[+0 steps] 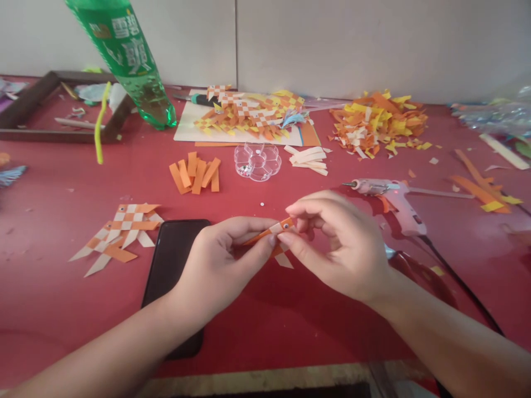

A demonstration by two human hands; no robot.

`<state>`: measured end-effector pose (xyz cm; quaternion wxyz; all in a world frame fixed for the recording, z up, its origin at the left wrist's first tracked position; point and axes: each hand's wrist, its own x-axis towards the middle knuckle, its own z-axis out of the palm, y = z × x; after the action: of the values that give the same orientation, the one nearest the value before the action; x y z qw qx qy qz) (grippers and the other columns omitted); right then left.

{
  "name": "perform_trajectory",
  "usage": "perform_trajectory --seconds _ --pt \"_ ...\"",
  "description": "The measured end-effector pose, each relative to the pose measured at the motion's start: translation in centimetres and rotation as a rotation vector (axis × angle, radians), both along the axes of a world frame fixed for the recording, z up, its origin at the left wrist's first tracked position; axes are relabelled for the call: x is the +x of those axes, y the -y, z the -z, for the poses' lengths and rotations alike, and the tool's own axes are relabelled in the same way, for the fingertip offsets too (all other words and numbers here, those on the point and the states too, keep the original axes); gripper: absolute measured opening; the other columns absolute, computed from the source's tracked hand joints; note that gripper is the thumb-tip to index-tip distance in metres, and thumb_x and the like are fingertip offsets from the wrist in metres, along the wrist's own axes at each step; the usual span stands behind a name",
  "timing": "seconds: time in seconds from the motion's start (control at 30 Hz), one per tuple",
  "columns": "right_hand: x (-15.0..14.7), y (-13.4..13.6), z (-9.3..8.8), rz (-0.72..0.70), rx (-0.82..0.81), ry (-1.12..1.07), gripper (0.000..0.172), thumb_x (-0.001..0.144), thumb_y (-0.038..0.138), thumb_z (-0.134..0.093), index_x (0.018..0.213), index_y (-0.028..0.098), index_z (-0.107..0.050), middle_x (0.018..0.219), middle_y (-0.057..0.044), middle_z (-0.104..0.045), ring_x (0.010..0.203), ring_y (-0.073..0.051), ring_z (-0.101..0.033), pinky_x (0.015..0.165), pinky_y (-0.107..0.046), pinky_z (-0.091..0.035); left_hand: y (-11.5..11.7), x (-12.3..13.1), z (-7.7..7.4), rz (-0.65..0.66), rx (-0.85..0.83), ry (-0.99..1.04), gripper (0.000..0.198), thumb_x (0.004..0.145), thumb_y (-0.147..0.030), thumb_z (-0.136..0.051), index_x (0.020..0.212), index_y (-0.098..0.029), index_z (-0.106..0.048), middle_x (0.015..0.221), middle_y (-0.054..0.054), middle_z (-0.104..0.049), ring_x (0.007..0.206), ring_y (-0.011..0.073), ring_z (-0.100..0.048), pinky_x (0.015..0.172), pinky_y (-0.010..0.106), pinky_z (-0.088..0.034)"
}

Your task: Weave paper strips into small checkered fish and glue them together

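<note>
A small woven paper fish (275,229) in orange and white, with a googly eye near its head end, is held up between my two hands. My left hand (234,249) pinches its body between thumb and fingers. At the head end, the thumb and bent fingers of my right hand (336,243) close around the edge beside the eye. Part of the fish is hidden behind my fingers; a white strip end hangs below. Several finished woven fish (124,229) lie overlapping to the left, next to a black phone (174,260) that is partly under my left forearm.
A clear palette (258,161) with tiny eyes stands beyond my hands, between orange strips (194,172) and white strips (307,159). A pink glue gun (392,202) with a cord lies right. Behind are a fish pile (257,113), paper scraps (377,124), a green bottle (128,61) and a frame (53,135).
</note>
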<state>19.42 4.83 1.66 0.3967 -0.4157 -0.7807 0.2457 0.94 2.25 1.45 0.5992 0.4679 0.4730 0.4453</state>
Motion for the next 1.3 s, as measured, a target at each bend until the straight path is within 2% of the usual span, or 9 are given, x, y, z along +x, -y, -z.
perform_trajectory --seconds 0.13,0.27,0.4,0.57,0.77,0.9,1.07,1.3 --pt "-0.01 0.15 -0.29 -0.021 -0.013 0.004 0.011 0.084 0.019 -0.067 0.094 0.022 -0.063 0.085 -0.002 -0.064 0.070 -0.013 -0.061 0.061 -0.028 -0.054 0.10 0.03 -0.03 0.008 0.044 -0.047 0.011 0.086 -0.025 -0.069 0.093 -0.025 -0.077 0.092 0.001 -0.079 0.084 0.0180 -0.076 0.077 0.022 -0.061" --pt "-0.08 0.23 -0.62 -0.009 0.011 0.003 0.007 0.086 0.018 -0.065 0.091 0.023 -0.064 0.084 -0.002 -0.066 0.069 -0.012 -0.062 0.059 -0.027 -0.053 0.12 0.05 -0.01 0.024 0.065 -0.067 0.011 0.088 -0.025 -0.067 0.094 -0.025 -0.075 0.091 0.002 -0.079 0.081 0.0173 -0.075 0.077 0.023 -0.061" --pt "-0.08 0.22 -0.71 -0.002 0.028 0.024 0.006 0.087 0.019 -0.065 0.091 0.023 -0.063 0.085 -0.002 -0.067 0.070 -0.013 -0.063 0.059 -0.027 -0.053 0.15 0.01 0.10 0.036 0.082 -0.079 0.010 0.089 -0.025 -0.065 0.094 -0.027 -0.074 0.090 -0.001 -0.079 0.081 0.0141 -0.075 0.078 0.020 -0.059" --pt "-0.14 0.20 -0.68 -0.008 0.023 0.020 0.005 0.086 0.017 -0.065 0.088 0.021 -0.063 0.082 -0.002 -0.067 0.069 -0.012 -0.063 0.059 -0.026 -0.052 0.15 0.01 0.13 0.034 0.094 -0.113 0.010 0.089 -0.026 -0.066 0.094 -0.027 -0.074 0.090 -0.001 -0.079 0.084 0.0147 -0.075 0.077 0.019 -0.059" --pt "-0.03 0.30 -0.20 -0.061 -0.149 -0.141 0.013 0.085 0.018 -0.067 0.098 0.022 -0.063 0.091 -0.003 -0.063 0.075 -0.013 -0.063 0.063 -0.028 -0.056 0.25 -0.07 -0.03 0.018 0.103 -0.121 0.009 0.089 -0.027 -0.066 0.094 -0.027 -0.073 0.089 -0.001 -0.079 0.083 0.0143 -0.075 0.076 0.018 -0.059" --pt "0.19 0.32 -0.10 -0.081 -0.216 -0.187 0.010 0.089 0.018 -0.061 0.098 0.021 -0.063 0.094 -0.004 -0.061 0.080 -0.015 -0.064 0.064 -0.028 -0.058 0.23 -0.07 -0.03 0.018 0.102 -0.107 0.008 0.089 -0.026 -0.065 0.094 -0.025 -0.072 0.087 0.000 -0.079 0.083 0.0156 -0.076 0.075 0.019 -0.059" --pt "0.24 0.24 -0.11 -0.119 -0.196 -0.177 0.009 0.089 0.016 -0.061 0.097 0.021 -0.063 0.093 -0.003 -0.060 0.079 -0.014 -0.062 0.064 -0.028 -0.055 0.13 -0.18 0.05 0.047 0.121 -0.118 0.008 0.089 -0.025 -0.065 0.094 -0.022 -0.071 0.086 0.001 -0.078 0.084 0.0168 -0.076 0.075 0.020 -0.060" --pt "0.09 0.26 -0.13 -0.094 -0.149 -0.134 0.008 0.087 0.013 -0.062 0.091 0.020 -0.062 0.088 -0.001 -0.061 0.073 -0.011 -0.059 0.060 -0.025 -0.050 0.14 -0.38 0.15 0.074 0.127 -0.130 0.007 0.091 -0.024 -0.063 0.096 -0.025 -0.069 0.087 -0.005 -0.078 0.086 0.0095 -0.074 0.078 0.012 -0.056"
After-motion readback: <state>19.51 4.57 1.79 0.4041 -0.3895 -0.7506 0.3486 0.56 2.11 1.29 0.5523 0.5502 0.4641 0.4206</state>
